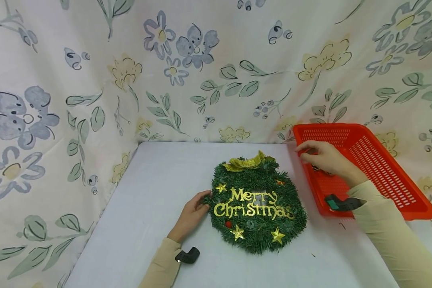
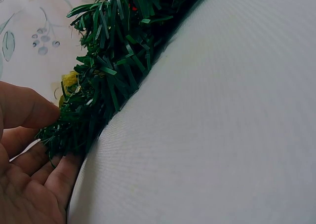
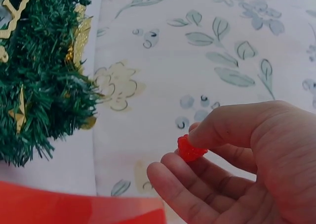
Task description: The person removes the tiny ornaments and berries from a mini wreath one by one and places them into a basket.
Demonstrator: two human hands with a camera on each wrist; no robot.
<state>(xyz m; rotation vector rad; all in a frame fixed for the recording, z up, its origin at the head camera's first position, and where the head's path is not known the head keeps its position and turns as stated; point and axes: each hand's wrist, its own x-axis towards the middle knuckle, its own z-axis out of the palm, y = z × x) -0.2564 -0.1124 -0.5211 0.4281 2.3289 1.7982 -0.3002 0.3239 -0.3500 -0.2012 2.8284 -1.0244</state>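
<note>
A green tinsel wreath (image 1: 259, 243) lies on the white table, carrying gold "Merry Christmas" lettering (image 1: 234, 210), gold stars and a gold bow (image 1: 246, 163). At its left edge, my left hand (image 1: 191, 214) pinches the green fringe, thumb above and fingers beneath, as the left wrist view shows. My right hand (image 1: 325, 159) is over the near-left rim of the red basket, apart from the wreath. Between its thumb and fingers it holds a small bumpy red berry-like ornament (image 3: 191, 149), seen in the right wrist view.
The red perforated basket (image 1: 399, 172) stands at the table's right side. Small brown pieces (image 1: 315, 167) lie in it, partly hidden by the right hand. Floral cloth (image 1: 209, 108) hangs behind and to the left. Dark bits (image 1: 313, 255) lie on the table near the wreath.
</note>
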